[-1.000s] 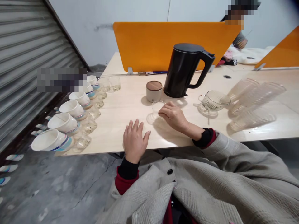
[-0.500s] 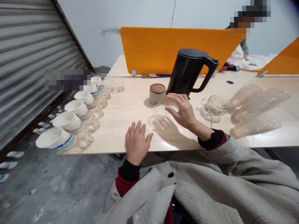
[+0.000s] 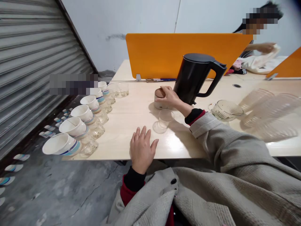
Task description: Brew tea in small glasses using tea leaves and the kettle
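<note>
My right hand point(image 3: 169, 98) reaches over a small pale canister point(image 3: 159, 104) and grips it around its top, thumb in front and fingers behind. Part of the canister's round wooden lid point(image 3: 160, 93) shows beside the fingers. Just in front of that hand stands a clear cup point(image 3: 166, 117), untouched. My left hand point(image 3: 142, 150) lies flat at the table's front edge with fingers stretched out, holding nothing. Behind my right wrist stands a black electric kettle point(image 3: 194, 78), its handle to the right. A glass bowl-like pitcher point(image 3: 227, 110) with a handle sits right of my forearm.
White paper cups point(image 3: 70, 125) and clear cups point(image 3: 96, 130) with bits in the bottom line the table's left side. Stacked clear cups point(image 3: 270, 110) lie at right. Behind the table top point(image 3: 127, 119) rises an orange divider point(image 3: 164, 56); another person's hand point(image 3: 266, 47) holds white cloth.
My right hand has moved from above the clear cup to the canister and closed on its top. My left hand stays flat on the table. The other person's hand has lifted white cloth.
</note>
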Demonstrator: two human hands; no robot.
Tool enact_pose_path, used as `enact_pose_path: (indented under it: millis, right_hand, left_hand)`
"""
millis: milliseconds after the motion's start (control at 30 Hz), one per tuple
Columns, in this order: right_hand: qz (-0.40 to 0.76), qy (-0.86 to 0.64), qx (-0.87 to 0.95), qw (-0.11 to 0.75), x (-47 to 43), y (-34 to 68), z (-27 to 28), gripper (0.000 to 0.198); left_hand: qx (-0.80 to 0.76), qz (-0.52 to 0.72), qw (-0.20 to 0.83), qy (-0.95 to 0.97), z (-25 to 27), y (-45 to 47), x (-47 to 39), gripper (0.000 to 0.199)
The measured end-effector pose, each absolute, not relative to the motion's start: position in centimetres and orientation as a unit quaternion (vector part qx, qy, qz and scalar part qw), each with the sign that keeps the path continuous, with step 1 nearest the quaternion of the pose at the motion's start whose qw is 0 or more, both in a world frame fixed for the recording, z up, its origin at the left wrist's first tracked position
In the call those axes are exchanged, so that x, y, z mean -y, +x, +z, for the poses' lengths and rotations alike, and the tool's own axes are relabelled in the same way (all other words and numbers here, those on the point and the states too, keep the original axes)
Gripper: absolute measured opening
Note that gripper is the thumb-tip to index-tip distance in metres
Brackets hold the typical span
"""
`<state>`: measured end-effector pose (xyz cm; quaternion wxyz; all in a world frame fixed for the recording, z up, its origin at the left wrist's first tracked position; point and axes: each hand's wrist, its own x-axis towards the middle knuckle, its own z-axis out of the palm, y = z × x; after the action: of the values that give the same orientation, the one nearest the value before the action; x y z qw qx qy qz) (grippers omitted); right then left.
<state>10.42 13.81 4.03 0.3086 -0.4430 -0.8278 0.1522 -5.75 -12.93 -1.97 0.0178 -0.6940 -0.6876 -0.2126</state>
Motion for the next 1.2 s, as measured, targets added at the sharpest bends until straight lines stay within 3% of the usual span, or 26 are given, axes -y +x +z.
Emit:
enact_pose_path:
  millis: [167,300,533,700,900,1200]
  right_hand:
    - [0.117,-0.468,0.801,0.354,-14.3,10.7,4.2,0.063]
    - [0.054,-0.444,0.796,0.409,-12.7,12.8,7.3,0.074]
    - [-0.02,-0.418,0.796,0.437,-0.1,18.4,13.4,0.073]
    - [0.048,-0.409,0.823,0.392,6.8,19.7,9.4,0.071]
    - [0.143,-0.391,0.837,0.354,8.3,17.9,3.8,0.077]
    - [0.136,-0.356,0.869,0.316,8.4,18.0,4.3,0.092]
  left_hand:
    - [0.689,-0.214,0.013,-0.693,-2.0,-5.8,12.9,0.049]
    - [0.688,-0.211,0.014,-0.694,-2.0,-5.8,13.0,0.048]
    - [0.678,-0.243,0.039,-0.692,-2.6,-5.9,12.8,0.047]
    - [0.631,-0.307,0.033,-0.711,-3.0,-6.3,13.0,0.051]
    - [0.521,-0.382,-0.044,-0.762,-2.2,-4.6,13.2,0.068]
    - [0.559,-0.4,-0.129,-0.715,-1.3,-1.7,12.6,0.09]
